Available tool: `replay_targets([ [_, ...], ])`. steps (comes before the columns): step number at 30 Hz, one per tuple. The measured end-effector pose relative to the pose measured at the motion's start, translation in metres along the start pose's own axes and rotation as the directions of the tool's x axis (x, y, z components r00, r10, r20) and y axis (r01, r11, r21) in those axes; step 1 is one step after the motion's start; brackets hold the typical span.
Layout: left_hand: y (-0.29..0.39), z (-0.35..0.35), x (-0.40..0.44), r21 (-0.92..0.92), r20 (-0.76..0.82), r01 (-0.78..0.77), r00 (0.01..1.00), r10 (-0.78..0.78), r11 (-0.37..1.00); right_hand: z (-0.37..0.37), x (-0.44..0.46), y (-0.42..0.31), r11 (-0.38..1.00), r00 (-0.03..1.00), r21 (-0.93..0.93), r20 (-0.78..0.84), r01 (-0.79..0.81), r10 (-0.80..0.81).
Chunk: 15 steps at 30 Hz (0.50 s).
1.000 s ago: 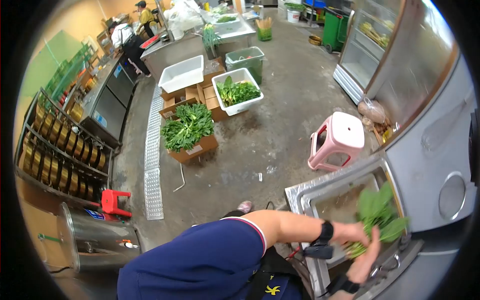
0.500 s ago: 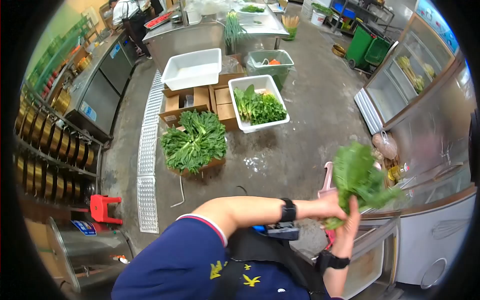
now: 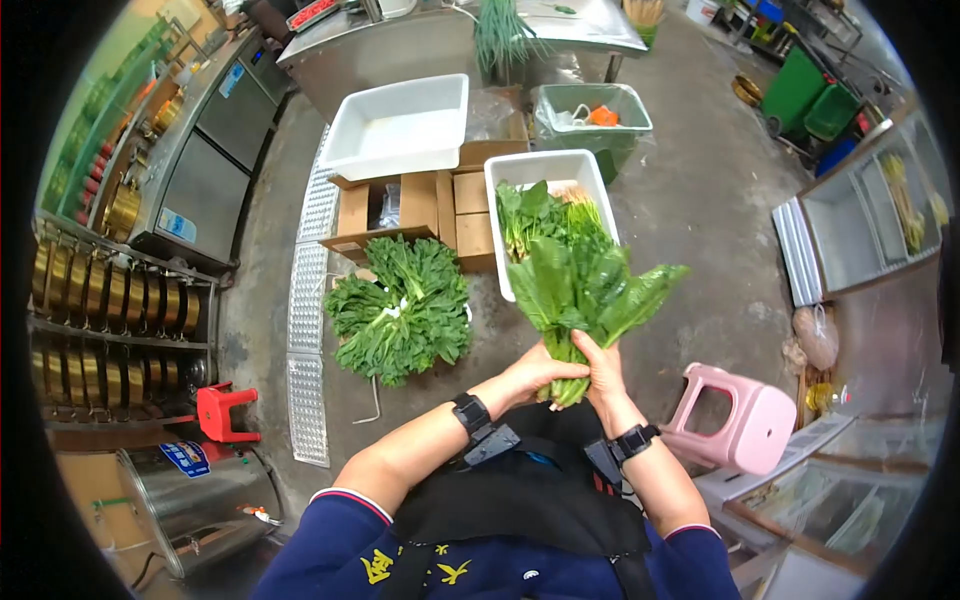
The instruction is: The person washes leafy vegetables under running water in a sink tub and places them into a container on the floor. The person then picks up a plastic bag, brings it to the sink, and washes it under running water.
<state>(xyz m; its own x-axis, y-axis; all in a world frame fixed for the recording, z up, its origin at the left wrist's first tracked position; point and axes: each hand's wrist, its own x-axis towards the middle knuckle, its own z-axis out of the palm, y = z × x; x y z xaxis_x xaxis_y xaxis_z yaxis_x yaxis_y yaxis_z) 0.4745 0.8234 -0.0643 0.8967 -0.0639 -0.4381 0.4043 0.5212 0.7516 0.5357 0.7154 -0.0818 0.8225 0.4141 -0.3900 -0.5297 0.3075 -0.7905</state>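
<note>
Fingers (image 3: 588, 352) clasp greens (image 3: 572, 290); white tub (image 3: 540, 166) holds vegetables (image 3: 527, 213).

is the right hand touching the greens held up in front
Touching. The head view shows the right hand closed around the greens near their base, its thumb lying right against them.

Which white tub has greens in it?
The right tub, partly hidden by the held leafy bunch; the left tub shows none.
</note>
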Motion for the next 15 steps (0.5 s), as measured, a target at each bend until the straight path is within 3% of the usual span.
replay_targets([
  [3,0.029,-0.044,0.066,0.022,0.024,0.027,0.999,-0.028,0.999,0.005,0.092,-0.001,0.995,0.993,-0.046,0.074,-0.088,0.091],
  [6,0.055,-0.068,0.121,-0.034,-0.212,0.074,0.974,-0.08,0.997,0.013,0.172,-0.003,0.988,0.981,-0.069,0.132,-0.137,0.145],
  [7,0.061,-0.085,0.136,-0.066,-0.155,0.158,0.974,-0.166,0.985,0.015,0.194,-0.004,0.978,0.962,-0.071,0.18,-0.196,0.206],
  [10,0.066,-0.126,0.186,-0.125,-0.253,0.187,0.944,-0.214,0.974,0.021,0.258,0.003,0.944,0.924,-0.124,0.202,-0.305,0.325],
  [15,0.054,-0.196,0.266,-0.129,-0.343,0.17,0.917,-0.204,0.977,0.005,0.367,0.069,0.954,0.938,-0.244,0.255,-0.174,0.236],
])
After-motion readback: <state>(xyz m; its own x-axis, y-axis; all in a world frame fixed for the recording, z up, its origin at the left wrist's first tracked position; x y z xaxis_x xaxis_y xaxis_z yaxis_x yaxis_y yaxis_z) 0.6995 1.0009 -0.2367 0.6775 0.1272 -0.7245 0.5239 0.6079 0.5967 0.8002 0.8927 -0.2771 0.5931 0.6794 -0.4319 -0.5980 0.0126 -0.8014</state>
